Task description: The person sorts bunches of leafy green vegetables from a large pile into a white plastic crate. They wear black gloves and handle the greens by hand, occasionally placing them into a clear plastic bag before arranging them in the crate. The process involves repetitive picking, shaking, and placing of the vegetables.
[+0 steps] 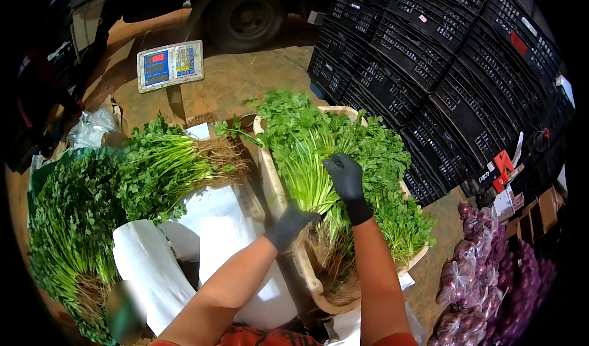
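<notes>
Gripping green stalks (310, 183) over one tub (308, 278) is the left hand (289, 226); the right hand (345, 177) is resting there (grasp unclear); one scale (184, 63) is displaying red digits (158, 58).

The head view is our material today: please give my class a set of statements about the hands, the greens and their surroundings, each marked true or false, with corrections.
1. The left hand and right hand both wear dark gloves. True.
2. The left hand reaches farther forward than the right. False: the right hand is farther forward.
3. Leafy greens lie in a cream tub. True.
4. The bundle just left of the tub has its roots pointing left. False: its roots point right, toward the tub.
5. The scale display shows lit red digits. True.
6. Black crates are stacked left of the scale. False: the black crates stand to its right.
</notes>
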### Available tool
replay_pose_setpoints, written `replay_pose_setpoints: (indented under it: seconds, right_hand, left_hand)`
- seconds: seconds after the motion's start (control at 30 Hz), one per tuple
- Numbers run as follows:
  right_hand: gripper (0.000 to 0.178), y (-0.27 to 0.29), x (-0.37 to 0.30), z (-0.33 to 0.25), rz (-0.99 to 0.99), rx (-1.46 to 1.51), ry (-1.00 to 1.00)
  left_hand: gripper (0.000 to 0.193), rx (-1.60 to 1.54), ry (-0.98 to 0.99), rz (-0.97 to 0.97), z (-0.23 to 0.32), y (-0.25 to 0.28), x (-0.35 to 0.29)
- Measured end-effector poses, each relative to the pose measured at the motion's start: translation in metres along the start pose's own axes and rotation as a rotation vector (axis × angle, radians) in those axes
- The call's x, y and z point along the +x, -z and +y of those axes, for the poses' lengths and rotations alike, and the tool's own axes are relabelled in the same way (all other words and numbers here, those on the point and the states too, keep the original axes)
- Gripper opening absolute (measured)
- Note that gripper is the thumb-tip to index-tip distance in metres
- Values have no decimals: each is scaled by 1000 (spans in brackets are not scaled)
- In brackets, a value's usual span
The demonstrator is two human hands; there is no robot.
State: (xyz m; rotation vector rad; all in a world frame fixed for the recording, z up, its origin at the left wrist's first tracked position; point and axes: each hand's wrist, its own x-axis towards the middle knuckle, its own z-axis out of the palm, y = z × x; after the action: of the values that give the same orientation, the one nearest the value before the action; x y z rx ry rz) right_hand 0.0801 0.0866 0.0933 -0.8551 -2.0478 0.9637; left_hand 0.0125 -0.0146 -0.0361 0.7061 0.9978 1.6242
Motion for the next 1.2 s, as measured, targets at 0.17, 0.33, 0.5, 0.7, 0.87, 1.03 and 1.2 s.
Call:
replay_pose_setpoints:
  seconds: [0.17, 0.33, 0.5, 0.7, 0.87, 1.03, 1.2]
  right_hand:
    - [10, -4, -26, 6, 403, -275, 416]
    - [13, -15, -56, 15, 336, 61, 14]
    - [17, -23, -43, 38, 238, 13, 126]
    - [29, -2, -2, 3, 152, 77, -250]
    - [36, -7, 14, 3, 120, -502, -136]
    - [33, -19, 5, 5, 302, -571, 25]
    - [21, -22, -7, 34, 546, -200, 170]
  left_hand:
    - [71, 15, 135, -125, -13, 13, 6]
    - [76, 97, 161, -143, 1, 0, 2]
    - [72, 9, 23, -115, -19, 10, 8]
    - [70, 83, 37, -64, -4, 7, 4]
    - [70, 140, 95, -22, -6, 4, 8]
    - [66, 150, 17, -27, -1, 3, 3]
    - [65, 102, 47, -45, 2, 2, 5]
